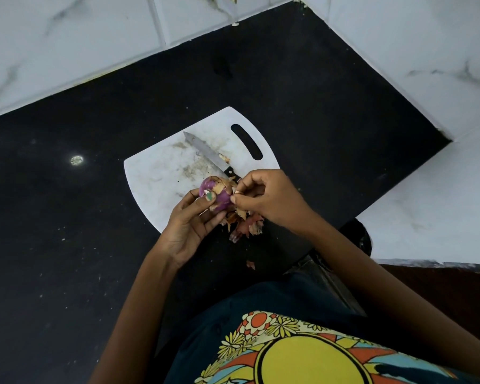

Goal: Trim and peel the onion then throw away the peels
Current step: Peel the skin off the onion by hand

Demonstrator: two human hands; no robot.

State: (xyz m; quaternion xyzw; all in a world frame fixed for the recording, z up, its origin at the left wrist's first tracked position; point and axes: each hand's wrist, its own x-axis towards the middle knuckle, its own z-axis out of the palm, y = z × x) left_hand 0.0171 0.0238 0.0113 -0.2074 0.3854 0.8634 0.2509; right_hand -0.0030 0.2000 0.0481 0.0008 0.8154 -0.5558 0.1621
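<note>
A purple onion [213, 192] with dry brown skin still clinging to its top sits in my left hand [190, 225], which grips it from below with the thumb across its front. My right hand [263, 199] pinches a strip of onion skin at the onion's right side. Both hands hover over the near edge of a white cutting board [161, 176]. A heap of loose peels [244, 223] lies under the hands at the board's near edge. A knife [205, 152] with a black handle lies on the board behind the onion.
The board rests on a black countertop [67, 217] bounded by white marble-look tiled walls [67, 45] at the back and right. One stray peel [250, 264] lies on the counter near my body. A small bright light reflection shows on the counter at the left.
</note>
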